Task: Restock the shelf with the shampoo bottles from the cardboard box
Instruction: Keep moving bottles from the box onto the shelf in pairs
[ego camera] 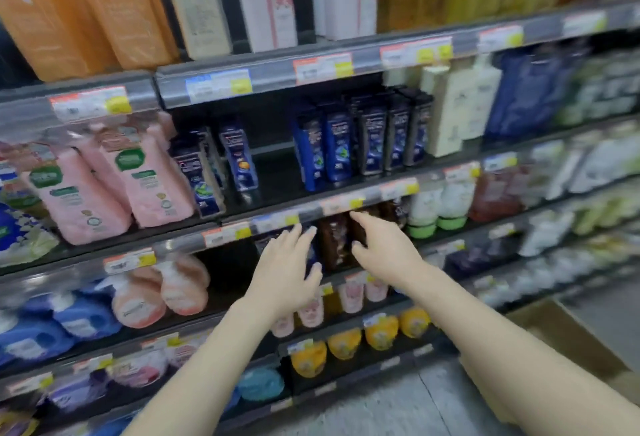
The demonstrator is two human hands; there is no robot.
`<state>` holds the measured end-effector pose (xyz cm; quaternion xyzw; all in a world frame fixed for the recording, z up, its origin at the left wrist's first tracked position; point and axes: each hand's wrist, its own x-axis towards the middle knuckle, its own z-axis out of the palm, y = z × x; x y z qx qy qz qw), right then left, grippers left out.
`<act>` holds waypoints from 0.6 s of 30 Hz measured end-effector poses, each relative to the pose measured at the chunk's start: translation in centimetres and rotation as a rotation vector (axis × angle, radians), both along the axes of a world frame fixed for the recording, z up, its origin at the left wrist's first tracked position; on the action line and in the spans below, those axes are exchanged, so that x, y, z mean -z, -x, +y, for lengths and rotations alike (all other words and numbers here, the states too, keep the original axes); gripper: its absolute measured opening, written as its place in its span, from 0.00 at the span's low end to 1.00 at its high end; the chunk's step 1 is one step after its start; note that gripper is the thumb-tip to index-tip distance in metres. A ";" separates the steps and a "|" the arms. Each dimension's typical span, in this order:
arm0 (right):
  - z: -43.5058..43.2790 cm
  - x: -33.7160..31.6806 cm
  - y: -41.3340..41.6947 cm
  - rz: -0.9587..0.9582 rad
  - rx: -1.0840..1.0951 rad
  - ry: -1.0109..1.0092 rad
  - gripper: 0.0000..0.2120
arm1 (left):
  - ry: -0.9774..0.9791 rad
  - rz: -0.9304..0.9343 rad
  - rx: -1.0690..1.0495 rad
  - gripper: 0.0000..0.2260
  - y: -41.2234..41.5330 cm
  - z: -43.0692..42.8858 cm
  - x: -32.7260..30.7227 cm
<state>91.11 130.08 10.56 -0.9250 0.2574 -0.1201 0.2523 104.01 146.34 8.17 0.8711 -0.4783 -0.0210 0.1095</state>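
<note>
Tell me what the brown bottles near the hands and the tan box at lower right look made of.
Brown bottles: probably glossy plastic, judging by pale glints on their fronts; blur leaves it open. Tan box: seemingly cardboard, with flat, dull, shine-free panels.

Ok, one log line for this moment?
left hand: open, empty | right hand: open, at brown bottles | cardboard box: on person's right

Two dark brown shampoo bottles (334,241) stand upright on the shelf (310,214), side by side, just under its grey price rail. Their labels are too blurred to read. The brown cardboard box (571,338) lies low in front of the shelf, to the right; only part of it shows.
</note>
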 end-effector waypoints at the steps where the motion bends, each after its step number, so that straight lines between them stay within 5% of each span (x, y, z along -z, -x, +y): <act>1: -0.2 0.4 2.2 0.024 0.039 0.012 0.30 | -0.007 0.020 0.026 0.32 1.6 -0.4 0.2; 9: -5.4 2.7 21.8 0.254 0.308 0.054 0.32 | -0.110 0.037 0.282 0.32 16.2 -8.3 1.7; 18: -15.8 4.6 43.8 0.291 0.480 0.010 0.34 | -0.162 0.062 0.471 0.33 35.4 -23.8 3.8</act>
